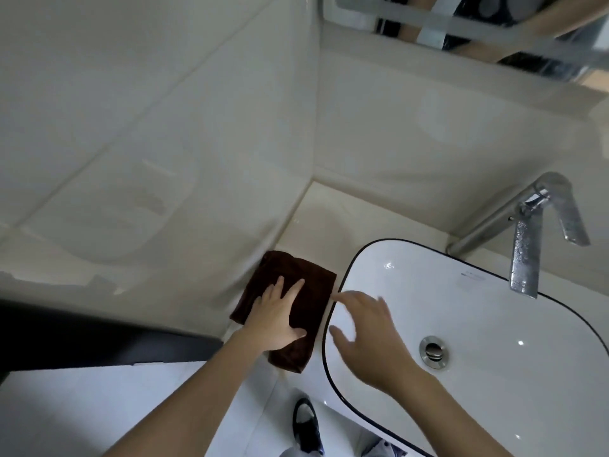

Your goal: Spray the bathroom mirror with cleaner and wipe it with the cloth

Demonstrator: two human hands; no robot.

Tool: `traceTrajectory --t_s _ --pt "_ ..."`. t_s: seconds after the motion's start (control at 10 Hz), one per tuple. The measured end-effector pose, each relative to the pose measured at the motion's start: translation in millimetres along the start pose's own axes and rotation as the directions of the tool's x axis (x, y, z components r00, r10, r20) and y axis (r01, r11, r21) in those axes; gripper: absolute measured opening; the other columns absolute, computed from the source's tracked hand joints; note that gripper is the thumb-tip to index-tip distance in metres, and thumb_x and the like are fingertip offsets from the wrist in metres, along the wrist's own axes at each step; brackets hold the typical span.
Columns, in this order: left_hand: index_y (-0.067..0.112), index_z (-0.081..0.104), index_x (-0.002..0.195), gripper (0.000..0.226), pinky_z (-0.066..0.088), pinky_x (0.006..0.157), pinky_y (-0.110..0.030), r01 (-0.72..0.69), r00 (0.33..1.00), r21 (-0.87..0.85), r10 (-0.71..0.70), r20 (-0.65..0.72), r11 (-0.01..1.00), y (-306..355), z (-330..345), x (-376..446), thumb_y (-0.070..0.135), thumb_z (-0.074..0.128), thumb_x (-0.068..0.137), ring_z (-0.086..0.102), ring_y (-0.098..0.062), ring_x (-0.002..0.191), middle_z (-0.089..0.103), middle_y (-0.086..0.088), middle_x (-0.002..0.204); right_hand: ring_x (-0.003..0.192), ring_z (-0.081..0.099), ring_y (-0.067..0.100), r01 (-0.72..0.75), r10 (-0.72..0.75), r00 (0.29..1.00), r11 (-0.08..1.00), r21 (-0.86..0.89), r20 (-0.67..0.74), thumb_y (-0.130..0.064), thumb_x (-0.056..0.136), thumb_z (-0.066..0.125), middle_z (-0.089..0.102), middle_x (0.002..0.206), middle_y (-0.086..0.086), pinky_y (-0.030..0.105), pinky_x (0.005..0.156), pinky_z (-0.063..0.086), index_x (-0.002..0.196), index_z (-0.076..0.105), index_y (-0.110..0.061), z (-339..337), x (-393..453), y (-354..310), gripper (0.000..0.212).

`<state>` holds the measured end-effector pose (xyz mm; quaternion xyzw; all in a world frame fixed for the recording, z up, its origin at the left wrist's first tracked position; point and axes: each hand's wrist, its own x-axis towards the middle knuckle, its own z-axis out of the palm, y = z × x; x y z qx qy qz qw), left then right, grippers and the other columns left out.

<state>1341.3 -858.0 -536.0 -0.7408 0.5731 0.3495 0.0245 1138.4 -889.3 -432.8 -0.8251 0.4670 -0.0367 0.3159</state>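
A dark brown folded cloth (pixel 306 288) lies on the pale countertop (pixel 333 222) between the side wall and the basin. My left hand (pixel 278 316) rests flat on the cloth with its fingers spread, pressing on it rather than gripping it. My right hand (pixel 365 334) hovers open over the basin's left rim, fingers apart and blurred, holding nothing. The mirror (pixel 494 31) shows at the top right, only its lower edge in view. No spray bottle is visible.
A white basin (pixel 461 308) with a black rim and a metal drain (pixel 433 351) fills the lower right. A chrome faucet (pixel 527 232) stands behind it. Tiled walls meet in a corner behind the cloth. A dark shoe (pixel 306 420) shows on the floor below.
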Motion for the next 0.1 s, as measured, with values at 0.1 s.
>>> traceTrajectory --t_s 0.1 --pt "0.032 0.022 0.153 0.074 0.029 0.117 -0.037 -0.103 0.982 -0.159 0.074 -0.175 0.982 16.7 -31.0 -29.2 0.042 0.059 0.089 0.025 -0.019 0.147 0.026 0.002 0.160 0.111 0.062 0.001 -0.106 0.163 0.974 0.942 0.318 -0.159 -0.022 0.092 0.068 0.068 0.117 -0.014 0.030 0.104 0.047 0.124 0.061 -0.030 -50.3 -20.1 10.6 0.034"
